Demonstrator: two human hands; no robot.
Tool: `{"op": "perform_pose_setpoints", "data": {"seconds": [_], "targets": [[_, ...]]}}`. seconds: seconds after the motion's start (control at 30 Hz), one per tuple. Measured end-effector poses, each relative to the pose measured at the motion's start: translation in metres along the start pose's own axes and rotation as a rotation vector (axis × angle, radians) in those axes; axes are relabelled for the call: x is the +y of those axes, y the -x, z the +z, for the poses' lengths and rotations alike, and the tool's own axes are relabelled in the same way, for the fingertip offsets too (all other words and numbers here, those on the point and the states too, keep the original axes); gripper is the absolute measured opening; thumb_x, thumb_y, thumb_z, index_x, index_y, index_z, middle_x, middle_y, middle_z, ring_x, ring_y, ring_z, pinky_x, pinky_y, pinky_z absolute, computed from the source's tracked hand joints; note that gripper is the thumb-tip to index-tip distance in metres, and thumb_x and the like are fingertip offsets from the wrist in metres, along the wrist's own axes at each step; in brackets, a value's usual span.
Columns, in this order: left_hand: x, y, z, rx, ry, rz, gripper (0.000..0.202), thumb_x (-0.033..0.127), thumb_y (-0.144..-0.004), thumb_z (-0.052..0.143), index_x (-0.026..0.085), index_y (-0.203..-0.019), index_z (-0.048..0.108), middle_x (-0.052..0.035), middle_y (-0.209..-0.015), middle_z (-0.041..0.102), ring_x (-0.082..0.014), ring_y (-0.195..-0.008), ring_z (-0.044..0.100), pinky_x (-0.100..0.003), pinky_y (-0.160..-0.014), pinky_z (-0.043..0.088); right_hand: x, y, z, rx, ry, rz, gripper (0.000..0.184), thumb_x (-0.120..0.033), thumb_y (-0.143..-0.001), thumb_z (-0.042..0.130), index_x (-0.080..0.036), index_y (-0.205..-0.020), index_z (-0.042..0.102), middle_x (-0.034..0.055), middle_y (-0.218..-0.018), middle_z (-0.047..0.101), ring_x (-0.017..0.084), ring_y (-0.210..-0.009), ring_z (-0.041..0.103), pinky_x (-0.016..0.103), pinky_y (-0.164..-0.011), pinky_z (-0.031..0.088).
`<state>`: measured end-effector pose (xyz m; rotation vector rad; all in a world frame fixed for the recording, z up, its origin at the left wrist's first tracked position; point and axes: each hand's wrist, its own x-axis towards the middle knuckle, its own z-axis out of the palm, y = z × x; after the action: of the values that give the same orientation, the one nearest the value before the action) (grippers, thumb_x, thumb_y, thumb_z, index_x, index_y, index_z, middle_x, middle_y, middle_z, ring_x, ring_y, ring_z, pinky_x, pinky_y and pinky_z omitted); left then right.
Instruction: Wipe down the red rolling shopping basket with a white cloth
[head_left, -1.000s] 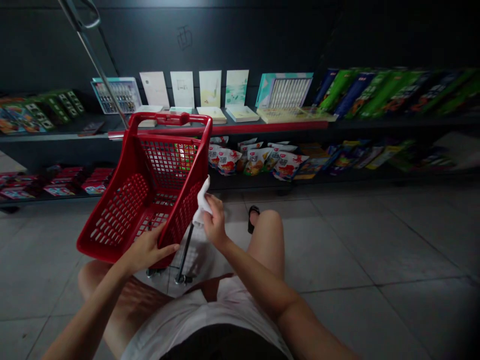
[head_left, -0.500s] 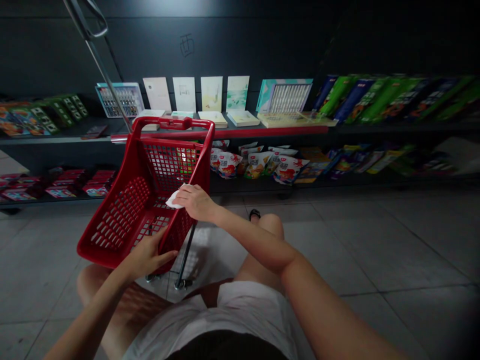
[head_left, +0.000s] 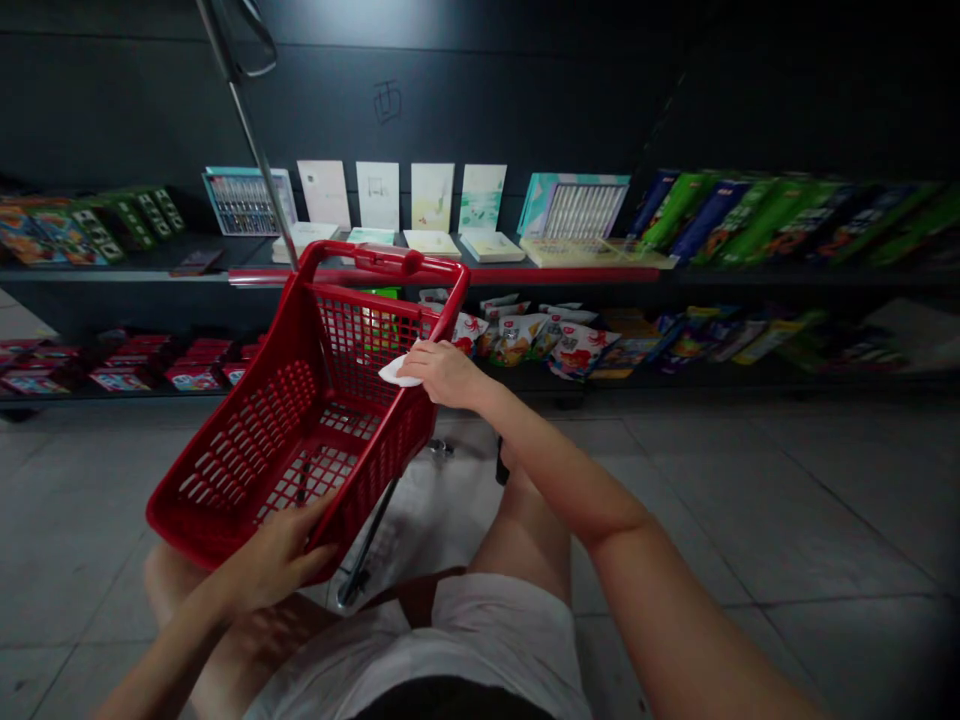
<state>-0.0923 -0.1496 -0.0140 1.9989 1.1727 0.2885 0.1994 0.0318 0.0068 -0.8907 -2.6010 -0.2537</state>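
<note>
In front of me stands a red plastic shopping cart [head_left: 240, 410] with lattice sides and a grey metal frame below. My right hand [head_left: 450, 374] presses a folded white cloth or tissue [head_left: 401, 371] against the top rim of the cart's right side; its fingers are closed on the white piece. My left hand [head_left: 277, 555] grips the near end of that same rim, with the fingers inside the basket and the thumb outside. Nothing lies in the visible part of the basket.
Behind the cart runs a dark shelf unit with a red edge strip [head_left: 525, 275]. Upright booklets [head_left: 377, 195], green and blue packages [head_left: 720, 215], snack bags [head_left: 577, 348] and red boxes [head_left: 196, 365] fill it. A metal pole [head_left: 255, 150] rises behind the cart's handle. Grey tiles [head_left: 675, 480] cover the floor.
The cart has turned a little, its handle end shifting right. My right hand and the white cloth have slid farther along the rim toward the handle. The left hand has moved slightly nearer me.
</note>
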Motion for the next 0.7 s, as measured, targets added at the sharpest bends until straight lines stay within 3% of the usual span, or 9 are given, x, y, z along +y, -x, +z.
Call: {"op": "perform_pose_setpoints", "data": {"seconds": [0.07,0.17,0.23,0.33,0.47,0.57,0.7], "targets": [[0.003,0.005,0.000,-0.025,0.007,0.000,0.057,0.024,-0.079,0.046,0.019,-0.135,0.051,-0.0023,-0.095,0.072,-0.0205,-0.082,0.066,-0.027,-0.079,0.052,0.019,0.010,-0.015,-0.001,0.017,0.026,0.038,-0.006,-0.083,0.047,-0.021,-0.111,0.067,0.0043,-0.116,0.066,0.021,-0.111,0.050,0.036,-0.089,0.039],[0.002,0.009,-0.001,-0.042,-0.021,0.004,0.059,0.021,-0.078,0.048,0.021,-0.137,0.051,-0.0018,-0.106,0.072,-0.0218,-0.095,0.066,-0.027,-0.086,0.051,0.058,0.022,-0.037,0.095,0.094,0.220,0.041,-0.003,-0.081,0.046,-0.018,-0.113,0.067,0.0066,-0.120,0.064,0.023,-0.114,0.048,0.038,-0.092,0.039],[-0.004,0.011,-0.005,-0.061,-0.052,0.004,0.058,0.021,-0.079,0.050,0.022,-0.136,0.052,-0.0016,-0.108,0.072,-0.0217,-0.096,0.067,-0.026,-0.087,0.051,0.070,0.027,-0.045,0.154,0.133,0.331,0.043,-0.002,-0.080,0.045,-0.017,-0.114,0.066,0.0086,-0.123,0.062,0.024,-0.116,0.047,0.039,-0.092,0.039],[-0.020,0.013,-0.016,-0.058,-0.099,-0.002,0.055,0.025,-0.080,0.052,0.022,-0.135,0.054,-0.0033,-0.109,0.072,-0.0220,-0.093,0.068,-0.027,-0.086,0.052,0.057,0.034,-0.049,0.165,0.174,0.369,0.040,-0.004,-0.082,0.045,-0.016,-0.112,0.067,0.0098,-0.120,0.063,0.024,-0.114,0.047,0.040,-0.090,0.039],[-0.045,0.015,-0.040,-0.051,-0.127,-0.022,0.058,0.028,-0.078,0.058,0.020,-0.135,0.055,-0.0071,-0.114,0.071,-0.0252,-0.098,0.067,-0.030,-0.088,0.053,0.028,0.043,-0.058,0.097,0.192,0.280,0.036,-0.008,-0.085,0.045,-0.018,-0.111,0.067,0.0081,-0.114,0.066,0.025,-0.110,0.048,0.040,-0.087,0.040],[-0.055,0.016,-0.056,-0.073,-0.105,-0.073,0.064,0.033,-0.075,0.064,0.020,-0.136,0.053,-0.0080,-0.113,0.072,-0.0274,-0.095,0.069,-0.032,-0.081,0.057,0.036,0.053,-0.067,0.114,0.214,0.317,0.038,-0.007,-0.083,0.045,-0.018,-0.112,0.067,0.0094,-0.114,0.065,0.025,-0.110,0.048,0.041,-0.088,0.040],[-0.051,0.002,-0.065,-0.115,-0.134,-0.080,0.068,0.046,-0.075,0.064,0.021,-0.137,0.052,-0.0060,-0.111,0.072,-0.0273,-0.092,0.069,-0.031,-0.078,0.058,0.058,0.068,-0.063,0.347,0.234,0.469,0.044,-0.003,-0.079,0.044,-0.015,-0.114,0.066,0.0103,-0.115,0.063,0.026,-0.110,0.047,0.044,-0.096,0.039]]}}
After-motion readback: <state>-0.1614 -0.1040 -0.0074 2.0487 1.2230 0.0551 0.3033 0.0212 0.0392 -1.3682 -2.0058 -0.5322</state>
